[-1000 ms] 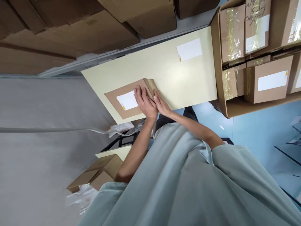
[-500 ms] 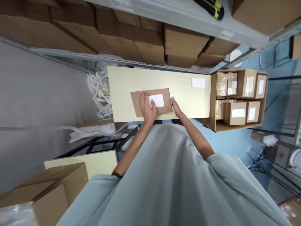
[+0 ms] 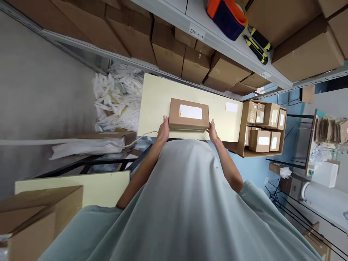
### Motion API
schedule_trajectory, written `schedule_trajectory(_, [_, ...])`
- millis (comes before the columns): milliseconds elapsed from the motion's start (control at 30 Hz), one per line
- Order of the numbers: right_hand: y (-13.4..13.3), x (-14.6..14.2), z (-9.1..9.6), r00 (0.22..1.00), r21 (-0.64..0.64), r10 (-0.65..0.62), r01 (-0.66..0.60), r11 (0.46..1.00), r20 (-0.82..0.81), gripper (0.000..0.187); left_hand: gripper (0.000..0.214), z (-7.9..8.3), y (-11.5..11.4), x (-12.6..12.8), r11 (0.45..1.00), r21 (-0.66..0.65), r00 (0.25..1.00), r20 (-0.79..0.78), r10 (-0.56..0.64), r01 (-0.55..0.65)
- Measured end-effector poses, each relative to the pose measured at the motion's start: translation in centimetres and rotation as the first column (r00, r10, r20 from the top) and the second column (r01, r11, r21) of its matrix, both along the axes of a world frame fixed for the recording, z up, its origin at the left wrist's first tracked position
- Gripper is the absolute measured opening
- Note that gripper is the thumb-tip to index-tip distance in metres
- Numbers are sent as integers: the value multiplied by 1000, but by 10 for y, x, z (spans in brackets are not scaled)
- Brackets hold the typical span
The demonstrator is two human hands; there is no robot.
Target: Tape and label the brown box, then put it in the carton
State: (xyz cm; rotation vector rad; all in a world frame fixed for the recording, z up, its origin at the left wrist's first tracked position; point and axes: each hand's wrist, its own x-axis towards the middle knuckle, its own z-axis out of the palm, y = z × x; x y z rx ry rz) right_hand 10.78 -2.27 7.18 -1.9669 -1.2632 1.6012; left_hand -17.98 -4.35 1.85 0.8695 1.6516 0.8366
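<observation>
A brown cardboard box with a white label on top is held just above the near edge of a pale yellow table. My left hand grips its left end and my right hand grips its right end. The box sits level between the two hands. A loose white label lies on the table at the far right.
A large open carton with several small labelled boxes stands right of the table. Shelves above hold brown cartons, a tape dispenser and a yellow-black utility knife. White plastic scraps are piled to the left. Another carton sits at the lower left.
The box lay flat on the table under my left hand; now both hands grip its ends and it is lifted off the table toward me. The camera has pulled back.
</observation>
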Motion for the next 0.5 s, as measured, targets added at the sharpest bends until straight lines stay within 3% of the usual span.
schedule_trajectory(133, [-2,-4,20,997,136,-79,75,988,26,91,75,23,15,-14,990,80,981,-162,-106,120])
schedule_trajectory(233, [7,-15,20,979,209,-153,122,970,138,80,75,31,33,-10,980,108,933,-339,-119,164])
schedule_trajectory(367, [24,-27,3,933,141,-146,104,984,330,72,64,22,52,-1,973,-11,889,-405,-213,228])
schedule_trajectory(500, [29,-26,-13,963,171,-106,64,983,246,69,63,8,58,1,971,-53,911,-336,-239,235])
